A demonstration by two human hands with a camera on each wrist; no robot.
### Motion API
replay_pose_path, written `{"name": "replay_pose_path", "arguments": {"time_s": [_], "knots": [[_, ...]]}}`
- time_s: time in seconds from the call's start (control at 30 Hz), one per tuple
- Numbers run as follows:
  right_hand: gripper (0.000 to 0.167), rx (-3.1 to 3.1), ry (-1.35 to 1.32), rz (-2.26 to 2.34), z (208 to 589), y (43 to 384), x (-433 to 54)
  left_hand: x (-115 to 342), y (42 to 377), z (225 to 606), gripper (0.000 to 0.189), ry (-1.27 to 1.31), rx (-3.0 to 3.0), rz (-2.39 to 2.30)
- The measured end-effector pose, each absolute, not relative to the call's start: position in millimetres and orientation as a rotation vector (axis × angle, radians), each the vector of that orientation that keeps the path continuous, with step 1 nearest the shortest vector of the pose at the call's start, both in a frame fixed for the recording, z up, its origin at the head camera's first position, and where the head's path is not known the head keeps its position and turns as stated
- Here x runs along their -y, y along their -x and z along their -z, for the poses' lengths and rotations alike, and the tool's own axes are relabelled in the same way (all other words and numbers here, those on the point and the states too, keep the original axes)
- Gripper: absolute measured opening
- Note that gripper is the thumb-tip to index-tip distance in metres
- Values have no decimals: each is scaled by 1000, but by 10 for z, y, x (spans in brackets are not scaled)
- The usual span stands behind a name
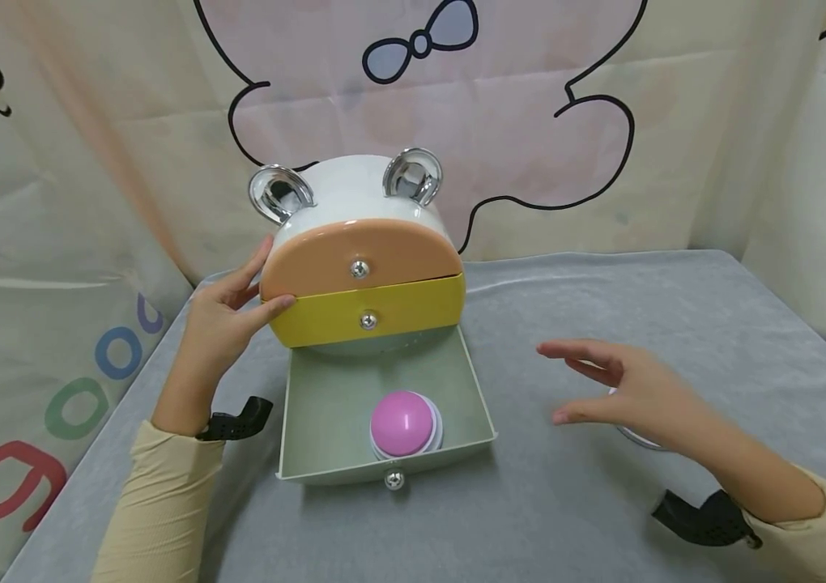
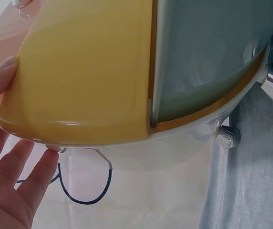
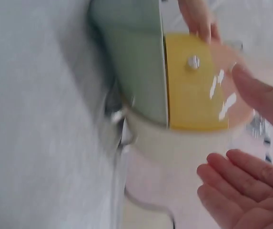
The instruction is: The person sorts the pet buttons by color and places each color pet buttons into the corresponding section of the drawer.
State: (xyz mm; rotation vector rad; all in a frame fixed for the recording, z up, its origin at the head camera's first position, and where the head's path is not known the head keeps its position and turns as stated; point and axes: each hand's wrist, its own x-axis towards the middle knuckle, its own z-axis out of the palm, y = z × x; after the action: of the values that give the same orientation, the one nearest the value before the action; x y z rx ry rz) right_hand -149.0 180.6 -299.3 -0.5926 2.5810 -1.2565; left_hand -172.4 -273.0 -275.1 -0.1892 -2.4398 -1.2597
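Observation:
A small drawer cabinet [image 1: 365, 186] with a white domed body and silver ears stands on the table. My left hand [image 1: 227, 312] holds its left side, thumb on the front and fingers along the side. The orange drawer [image 1: 413, 251] and yellow drawer [image 1: 325, 320] are closed. The green bottom drawer [image 1: 329, 405] is pulled out; in it, near the front, lies a round pink-topped thing [image 1: 402, 423] with a white rim. My right hand [image 1: 632, 397] hovers right of the drawer, thumb and fingers apart, holding nothing. A white-rimmed round thing [image 1: 642, 440] is mostly hidden by it.
A grey cloth [image 1: 530, 518] covers the table. Behind it hangs a printed curtain [image 1: 515, 146] with cartoon outlines, and another fabric wall with coloured figures [image 1: 12, 486] is at the left. The open drawer juts toward the front with a silver knob [image 1: 394, 480].

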Motion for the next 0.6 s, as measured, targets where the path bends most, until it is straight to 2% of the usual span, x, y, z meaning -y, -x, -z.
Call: {"name": "replay_pose_path", "arguments": {"time_s": [0.27, 0.6], "knots": [[66, -2656, 369, 1268, 3161, 1501, -2386, 2729, 1696, 2745, 66, 139, 2458, 1265], [67, -2703, 344, 1241, 3480, 1617, -3007, 2709, 1707, 2746, 65, 140, 2458, 1286]]}}
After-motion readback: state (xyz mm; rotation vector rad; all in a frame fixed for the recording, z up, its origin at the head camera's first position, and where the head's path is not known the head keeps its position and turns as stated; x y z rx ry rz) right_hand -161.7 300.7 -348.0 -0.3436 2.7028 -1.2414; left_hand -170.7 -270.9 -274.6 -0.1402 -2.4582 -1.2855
